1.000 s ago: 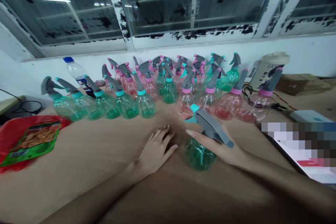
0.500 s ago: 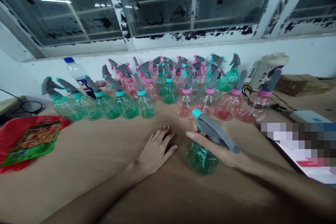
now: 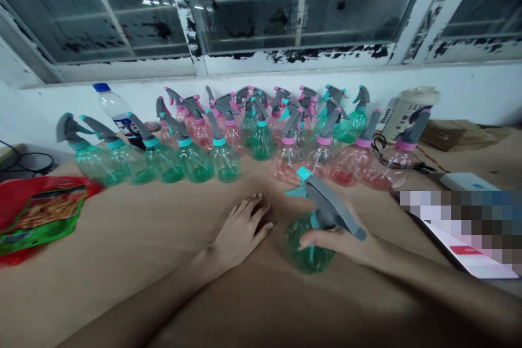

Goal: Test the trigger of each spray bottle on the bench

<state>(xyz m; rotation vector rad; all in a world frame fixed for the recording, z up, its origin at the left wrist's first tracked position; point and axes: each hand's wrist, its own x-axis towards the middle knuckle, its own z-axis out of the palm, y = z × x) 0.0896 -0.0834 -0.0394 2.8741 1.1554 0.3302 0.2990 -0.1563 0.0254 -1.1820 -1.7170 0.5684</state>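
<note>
My right hand [image 3: 334, 241] is wrapped round the body of a green spray bottle [image 3: 305, 250] with a grey trigger head [image 3: 326, 204] and teal nozzle, standing on the brown table [image 3: 122, 250]. My left hand [image 3: 240, 228] lies flat on the table just left of that bottle, fingers stretched out and holding nothing. Beyond both hands stand a row of green spray bottles [image 3: 191, 160] on the left and a row of pink spray bottles [image 3: 346, 166] on the right, with several more of both colours behind.
A red and green snack bag [image 3: 36, 212] lies at the left edge. A water bottle with a blue cap [image 3: 116, 111] stands behind the green row. A beige lidded cup [image 3: 408, 111], cables [image 3: 403, 163] and a white box [image 3: 468, 180] are at the right. White wall and windows behind.
My right hand has slid down from the trigger head to grip the bottle's body, and the bottle shifted slightly. My left hand has stayed flat in place.
</note>
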